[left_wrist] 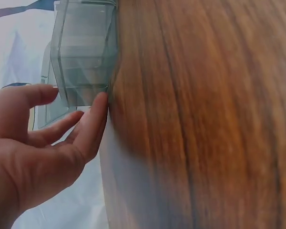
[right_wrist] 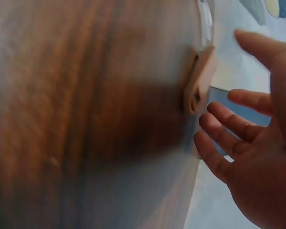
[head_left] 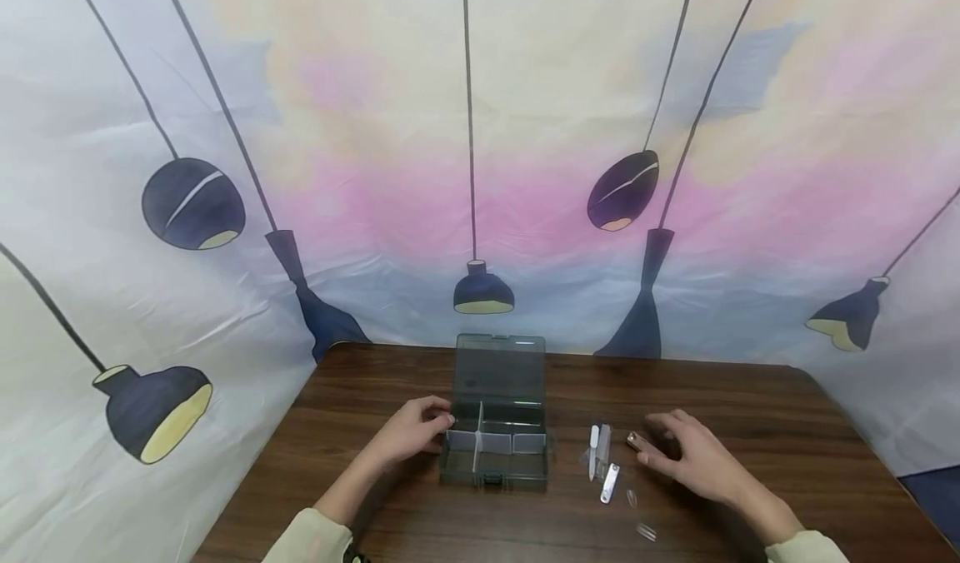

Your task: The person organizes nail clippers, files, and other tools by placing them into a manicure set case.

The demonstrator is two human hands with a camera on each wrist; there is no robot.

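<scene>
left grip [head_left: 411, 430] right up against the side of a smoky see-through box [head_left: 517, 480], thumb and fingers apart! the box sits just to the right of that grip, its lid [head_left: 499, 371] raised on the far side, pale dividers [head_left: 528, 444] splitting the inside. over to the right grip [head_left: 696, 461], fingers spread, a coppery clipper [right_wrist: 200, 83] just left of the fingertips. and look at the traffic between the two grips: a white stick [head_left: 593, 453], a clear piece [head_left: 604, 445] close beside it, a silver clipper [head_left: 610, 484] nearer the camera. small clear bits [head_left: 646, 532] lie left of the right grip's wrist, on the dark wooden bench [head_left: 570, 534]. beyond both grips, a backdrop [head_left: 375, 88] with dark lamps [head_left: 483, 290] rises behind everything!
</scene>
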